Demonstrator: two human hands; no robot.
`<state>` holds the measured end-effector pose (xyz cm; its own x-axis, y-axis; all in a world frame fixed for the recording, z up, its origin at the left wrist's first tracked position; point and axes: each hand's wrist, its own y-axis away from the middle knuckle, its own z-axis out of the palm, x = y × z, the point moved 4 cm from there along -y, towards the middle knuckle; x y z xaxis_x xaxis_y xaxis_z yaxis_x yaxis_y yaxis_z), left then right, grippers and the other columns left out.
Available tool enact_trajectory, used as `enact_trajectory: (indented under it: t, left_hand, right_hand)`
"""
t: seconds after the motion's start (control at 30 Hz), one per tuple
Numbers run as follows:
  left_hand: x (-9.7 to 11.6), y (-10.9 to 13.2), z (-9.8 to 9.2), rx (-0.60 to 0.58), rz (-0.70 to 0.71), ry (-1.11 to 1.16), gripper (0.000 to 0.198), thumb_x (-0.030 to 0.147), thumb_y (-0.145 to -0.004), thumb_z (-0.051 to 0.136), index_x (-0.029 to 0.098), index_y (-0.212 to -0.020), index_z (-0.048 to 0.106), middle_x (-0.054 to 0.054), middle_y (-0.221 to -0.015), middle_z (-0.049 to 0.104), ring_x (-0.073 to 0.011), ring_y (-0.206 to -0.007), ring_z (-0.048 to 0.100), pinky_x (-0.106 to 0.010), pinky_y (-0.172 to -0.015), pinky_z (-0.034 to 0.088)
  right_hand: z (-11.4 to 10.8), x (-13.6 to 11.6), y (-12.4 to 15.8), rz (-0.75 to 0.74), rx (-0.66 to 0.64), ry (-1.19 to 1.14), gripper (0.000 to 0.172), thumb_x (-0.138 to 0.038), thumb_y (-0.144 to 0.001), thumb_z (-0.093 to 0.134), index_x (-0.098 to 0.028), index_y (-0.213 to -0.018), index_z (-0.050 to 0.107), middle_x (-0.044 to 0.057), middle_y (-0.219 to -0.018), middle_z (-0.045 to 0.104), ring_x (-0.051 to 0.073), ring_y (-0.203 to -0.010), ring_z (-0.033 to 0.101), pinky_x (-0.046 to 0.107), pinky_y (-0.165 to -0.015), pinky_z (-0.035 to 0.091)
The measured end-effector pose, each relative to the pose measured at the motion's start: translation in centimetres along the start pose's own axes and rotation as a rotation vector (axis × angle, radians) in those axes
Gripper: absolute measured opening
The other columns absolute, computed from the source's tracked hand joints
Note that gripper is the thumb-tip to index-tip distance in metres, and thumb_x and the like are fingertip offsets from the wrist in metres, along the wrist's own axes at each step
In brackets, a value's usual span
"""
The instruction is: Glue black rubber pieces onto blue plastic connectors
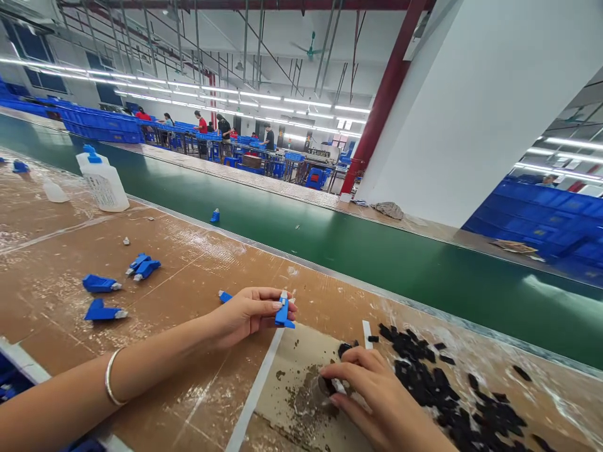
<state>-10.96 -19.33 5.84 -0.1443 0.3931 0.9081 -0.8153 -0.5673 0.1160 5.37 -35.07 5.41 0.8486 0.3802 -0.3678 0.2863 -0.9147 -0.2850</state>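
Note:
My left hand (247,317) pinches a blue plastic connector part (283,312) upright between thumb and fingers, with a silver bangle (112,386) on that wrist. My right hand (372,395) is shut on a small dark piece (326,385) over a cardboard pad (294,358) smeared with dark residue. Beside that hand lies a scattered heap of small black pieces (447,392). Several similar blue parts with pale tips (101,284) rest on the brown workbench (188,263), to the left of my hands.
A white bottle with a blue pump (102,182) stands at the bench's far left. A green conveyor belt (330,257) runs along the bench's far edge. Beyond it are stacked blue crates (541,213), and co-workers (223,129) stand at distant stations.

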Motion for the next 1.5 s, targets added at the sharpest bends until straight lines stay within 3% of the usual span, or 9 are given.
enact_trajectory:
  t: [0.23, 0.37, 0.5, 0.67, 0.77, 0.87, 1.1, 1.33, 1.5]
  left_hand:
    - [-1.2, -0.1, 0.1, -0.042, -0.041, 0.025, 0.033, 0.021, -0.073, 0.07, 0.015, -0.104, 0.06, -0.009, -0.097, 0.065, -0.02, -0.092, 0.063, -0.037, -0.09, 0.047]
    - [-0.8, 0.4, 0.1, 0.043, 0.196, -0.395, 0.028, 0.022, -0.069, 0.072, 0.02, -0.095, 0.062, -0.003, -0.089, 0.062, -0.016, -0.082, 0.06, -0.032, -0.077, 0.048]
    - [-0.6, 1.4, 1.4, 0.029, 0.347, -0.816, 0.017, 0.026, -0.075, 0.066, 0.02, -0.09, 0.062, -0.004, -0.09, 0.061, -0.0158, -0.084, 0.057, -0.03, -0.078, 0.045]
    - [-1.6, 0.9, 1.6, -0.064, 0.136, -0.419, 0.022, 0.03, -0.08, 0.062, 0.02, -0.088, 0.044, -0.005, -0.09, 0.066, -0.0151, -0.083, 0.06, -0.029, -0.072, 0.045]
    - [-1.8, 0.6, 1.4, -0.085, 0.046, -0.317, 0.036, 0.032, -0.078, 0.064, 0.021, -0.104, 0.043, -0.005, -0.084, 0.068, -0.0146, -0.071, 0.06, -0.024, -0.056, 0.043]
    - [-1.8, 0.5, 1.2, -0.041, -0.014, -0.279, 0.05, 0.034, -0.077, 0.066, 0.021, -0.12, 0.043, -0.006, -0.083, 0.068, -0.0149, -0.068, 0.06, -0.02, -0.046, 0.039]
    - [-1.8, 0.5, 0.9, 0.038, -0.099, -0.097, 0.046, 0.037, -0.081, 0.063, 0.016, -0.12, 0.051, -0.011, -0.09, 0.068, -0.0156, -0.075, 0.063, -0.022, -0.054, 0.046]
    - [-1.0, 0.8, 0.9, -0.01, -0.172, -0.034, 0.054, 0.024, -0.079, 0.064, 0.016, -0.128, 0.043, -0.015, -0.104, 0.065, -0.0212, -0.092, 0.064, -0.024, -0.064, 0.051]
    - [-1.0, 0.6, 1.0, -0.022, -0.14, -0.073, 0.053, 0.034, -0.08, 0.064, 0.021, -0.126, 0.041, -0.009, -0.083, 0.068, -0.0124, -0.063, 0.061, -0.015, -0.04, 0.032]
  right_hand:
    - [-0.2, 0.2, -0.3, 0.158, -0.009, -0.229, 0.024, -0.011, -0.084, 0.05, -0.023, -0.104, 0.057, 0.006, -0.098, 0.06, 0.02, -0.095, 0.054, 0.035, -0.083, 0.043]
    - [-0.5, 0.7, -0.3, 0.321, 0.086, -0.583, 0.015, -0.022, -0.083, 0.056, -0.022, -0.099, 0.057, 0.006, -0.102, 0.062, 0.02, -0.098, 0.056, 0.035, -0.088, 0.042]
    - [-0.4, 1.2, -0.2, 0.436, 0.229, -0.891, 0.025, -0.036, -0.078, 0.064, -0.021, -0.097, 0.055, 0.008, -0.1, 0.066, 0.022, -0.096, 0.058, 0.036, -0.086, 0.042]
    - [0.2, 1.3, -0.3, 0.525, 0.322, -1.183, 0.033, -0.042, -0.069, 0.073, -0.021, -0.09, 0.058, 0.007, -0.094, 0.068, 0.02, -0.088, 0.06, 0.032, -0.076, 0.045]
    - [0.4, 1.4, -0.4, 0.525, 0.32, -1.248, 0.032, -0.04, -0.07, 0.073, -0.022, -0.091, 0.058, 0.006, -0.093, 0.068, 0.018, -0.088, 0.06, 0.029, -0.076, 0.045]
    - [0.3, 1.6, -0.3, 0.493, 0.267, -1.12, 0.027, -0.038, -0.076, 0.068, -0.022, -0.095, 0.056, 0.007, -0.098, 0.067, 0.019, -0.091, 0.059, 0.031, -0.078, 0.045]
    - [-0.7, 0.5, 0.0, 0.258, 0.047, -0.303, 0.02, -0.018, -0.084, 0.053, -0.024, -0.103, 0.058, 0.006, -0.102, 0.06, 0.021, -0.098, 0.054, 0.035, -0.085, 0.044]
    - [-1.0, -0.4, -0.2, 0.102, -0.044, -0.045, 0.026, -0.008, -0.084, 0.051, -0.021, -0.106, 0.057, 0.007, -0.095, 0.062, 0.022, -0.094, 0.053, 0.036, -0.08, 0.044]
    - [-0.7, -0.7, -0.2, 0.044, -0.036, 0.012, 0.025, -0.007, -0.085, 0.051, -0.02, -0.105, 0.057, 0.007, -0.093, 0.063, 0.021, -0.092, 0.053, 0.034, -0.08, 0.043]
